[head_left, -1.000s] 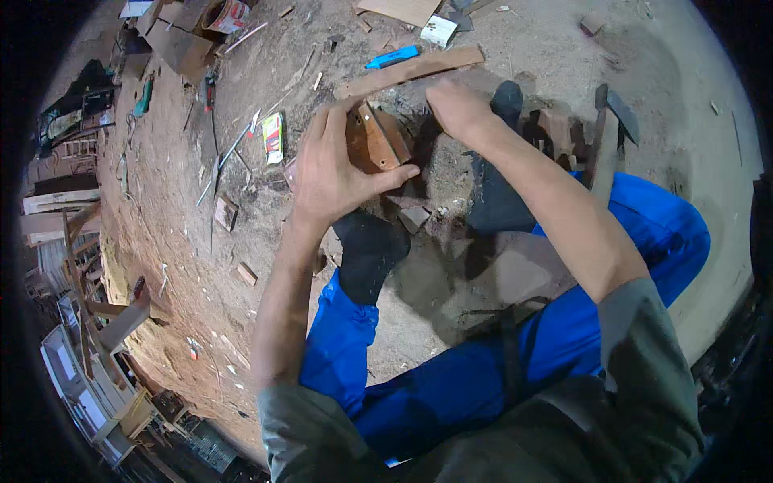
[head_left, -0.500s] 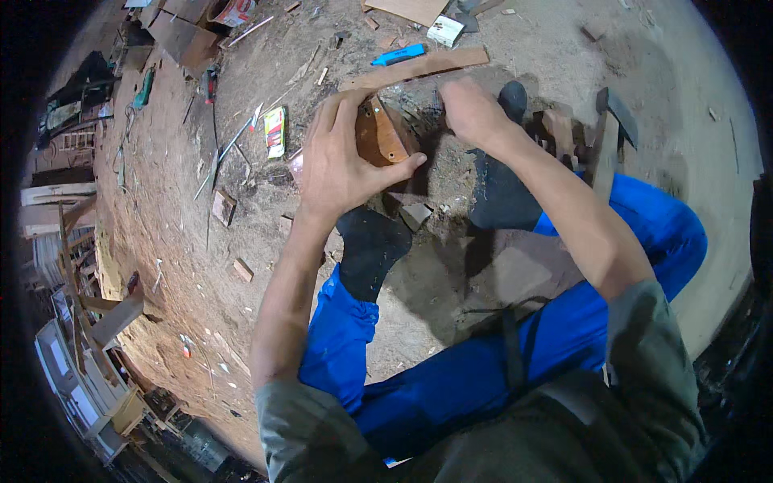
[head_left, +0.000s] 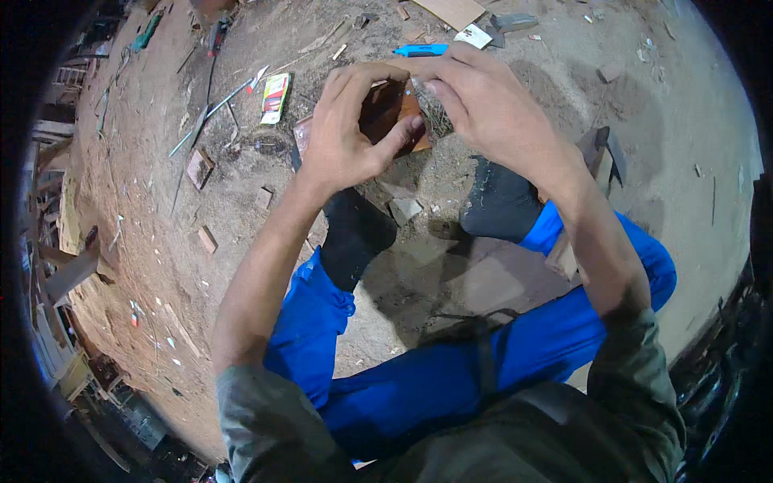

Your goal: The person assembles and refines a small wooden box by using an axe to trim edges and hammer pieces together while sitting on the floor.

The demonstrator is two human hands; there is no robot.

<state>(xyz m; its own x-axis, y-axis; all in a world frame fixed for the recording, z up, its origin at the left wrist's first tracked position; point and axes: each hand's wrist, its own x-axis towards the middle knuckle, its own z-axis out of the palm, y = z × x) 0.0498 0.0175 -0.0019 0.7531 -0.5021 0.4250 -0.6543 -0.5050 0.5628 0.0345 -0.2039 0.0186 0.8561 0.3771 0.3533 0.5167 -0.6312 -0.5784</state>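
Observation:
My left hand (head_left: 345,129) is closed around an orange-brown, angled wooden piece (head_left: 414,109), its thumb reaching across the near part and its fingers over the top. My right hand (head_left: 495,109) is beside the piece at the upper right, fingertips curled near its top corner; whatever they hold is hidden. A blue marker (head_left: 417,51) lies just beyond both hands, and a small yellow-and-red packet (head_left: 274,98) lies to the left. My two dark-socked feet are below the hands.
A long-handled axe or hammer (head_left: 610,157) lies right of my foot, partly under my arm. A metal rod (head_left: 211,116), wood offcuts (head_left: 200,169) and a pale board (head_left: 447,11) are scattered around. Piled timber and scrap (head_left: 60,241) line the left edge.
My right hand has moved up and inward to the top of the wooden piece. The left thumb has bent further over it. The whole view has shifted slightly.

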